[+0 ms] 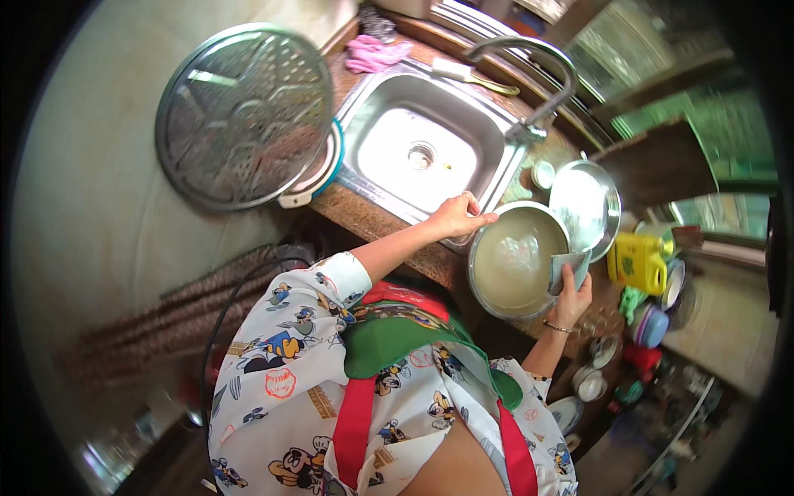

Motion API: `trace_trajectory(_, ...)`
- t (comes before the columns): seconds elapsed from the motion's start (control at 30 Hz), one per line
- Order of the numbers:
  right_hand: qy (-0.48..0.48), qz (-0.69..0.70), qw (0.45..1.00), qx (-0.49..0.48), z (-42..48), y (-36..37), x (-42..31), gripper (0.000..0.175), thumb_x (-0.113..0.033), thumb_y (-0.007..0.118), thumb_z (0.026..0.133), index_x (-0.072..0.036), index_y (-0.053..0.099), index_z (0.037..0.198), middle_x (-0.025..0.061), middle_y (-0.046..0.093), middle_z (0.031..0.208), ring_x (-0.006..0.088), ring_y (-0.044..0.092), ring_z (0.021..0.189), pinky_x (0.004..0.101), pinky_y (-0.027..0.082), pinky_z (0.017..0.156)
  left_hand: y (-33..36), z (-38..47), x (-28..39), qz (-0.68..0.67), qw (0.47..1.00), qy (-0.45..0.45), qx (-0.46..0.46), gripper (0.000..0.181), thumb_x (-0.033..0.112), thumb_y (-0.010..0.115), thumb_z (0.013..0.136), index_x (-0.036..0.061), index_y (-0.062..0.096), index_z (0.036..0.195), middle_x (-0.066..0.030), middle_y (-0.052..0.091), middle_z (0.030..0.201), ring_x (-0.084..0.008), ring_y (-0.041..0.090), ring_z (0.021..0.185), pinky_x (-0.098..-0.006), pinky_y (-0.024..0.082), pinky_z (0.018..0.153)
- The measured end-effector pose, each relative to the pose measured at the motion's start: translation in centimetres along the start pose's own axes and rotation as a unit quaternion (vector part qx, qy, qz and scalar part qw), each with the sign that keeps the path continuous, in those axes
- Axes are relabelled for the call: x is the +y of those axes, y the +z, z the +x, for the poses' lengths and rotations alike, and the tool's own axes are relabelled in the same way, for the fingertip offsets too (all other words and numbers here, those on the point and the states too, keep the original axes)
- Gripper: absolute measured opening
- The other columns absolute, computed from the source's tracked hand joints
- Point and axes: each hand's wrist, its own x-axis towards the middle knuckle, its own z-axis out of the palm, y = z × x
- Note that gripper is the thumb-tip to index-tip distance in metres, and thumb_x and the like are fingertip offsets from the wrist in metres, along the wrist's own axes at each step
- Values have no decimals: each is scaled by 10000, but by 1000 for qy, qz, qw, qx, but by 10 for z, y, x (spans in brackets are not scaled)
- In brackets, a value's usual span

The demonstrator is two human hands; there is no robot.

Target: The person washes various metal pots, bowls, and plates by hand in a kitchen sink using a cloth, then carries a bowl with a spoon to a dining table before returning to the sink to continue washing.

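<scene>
A round metal basin [480, 273] of cloudy, pale liquid sits at the right of the sink, tilt unclear. My left hand [458, 217] has its thumb on the basin's left rim; the other fingers curl above the sink's edge. On the opposite side, my right hand [572, 302] pinches a folded grey-blue cloth or pad [560, 263] against the rim. Behind the basin, and partly covered by it, is a shiny metal bowl [586, 201]. The stainless steel sink [378, 124] has a drain at its middle with a small yellow-green scrap beside it.
A curved faucet [567, 74] rises at the sink's back right corner. Left stands a large perforated metal steamer tray [242, 118] over a blue-rimmed basin [338, 155]. A pink cloth [375, 54] and a brush [477, 77] lie behind. Rightward are a yellow jug [636, 263] and several dishes.
</scene>
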Motion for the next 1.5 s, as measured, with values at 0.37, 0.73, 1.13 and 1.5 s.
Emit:
trace_trajectory(0.37,-95,-257,909,-314,224,-13,69,297,-172,472,940,-21,528,692,67,523,586,175,480,524,304,438,485,-24,-101,-107,-175,902,-54,392,150,40,636,770,-5,673,908,-112,665,742,-193,646,642,-351,524,560)
trace_trajectory(0.73,-257,-158,848,-435,39,290,11,303,-238,612,875,27,660,1014,130,681,904,219,632,756,335,526,678,-45,-224,-78,-294,801,-245,460,287,283,649,850,5,629,778,-64,601,565,-164,591,489,-312,485,461)
trace_trajectory(1.13,-252,-106,582,-766,-223,449,76,298,-177,611,896,60,621,1076,161,670,996,214,618,947,306,513,808,-7,-422,-239,-275,616,-355,647,337,376,685,782,45,711,723,-64,643,599,-161,627,530,-312,523,482)
trace_trajectory(1.5,-190,-28,86,-978,-574,288,84,172,-126,647,877,20,676,964,51,689,853,109,630,750,244,498,700,124,-585,-279,-379,325,-403,767,374,413,691,773,47,633,725,-76,618,637,-133,558,496,-293,463,448)
